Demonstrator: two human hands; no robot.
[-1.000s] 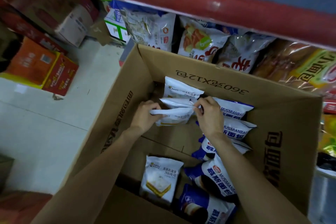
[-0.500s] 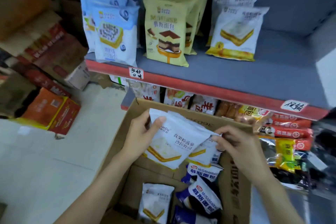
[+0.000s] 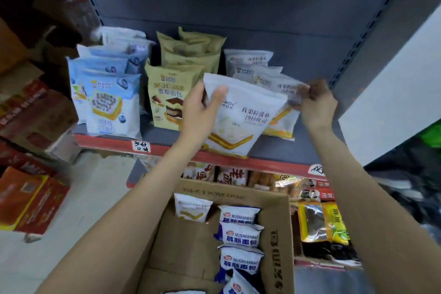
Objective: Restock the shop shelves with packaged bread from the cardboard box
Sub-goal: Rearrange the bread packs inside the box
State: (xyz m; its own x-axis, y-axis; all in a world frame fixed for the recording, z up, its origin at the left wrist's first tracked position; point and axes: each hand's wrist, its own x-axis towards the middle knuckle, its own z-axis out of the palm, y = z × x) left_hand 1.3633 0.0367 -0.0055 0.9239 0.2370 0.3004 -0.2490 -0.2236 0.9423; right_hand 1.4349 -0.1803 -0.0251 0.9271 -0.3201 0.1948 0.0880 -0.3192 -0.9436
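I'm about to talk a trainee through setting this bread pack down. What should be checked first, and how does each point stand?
1. Left hand grips the white pack: ok.
2. Right hand pinches the second pack behind it: ok, though blurred.
3. Matching row on the shelf lies straight behind: ok.
4. Bare shelf to the right of the row: ok.
5. Pack's bottom is over the shelf edge, not yet set down: not ok.
6. Room behind the row: cannot tell.
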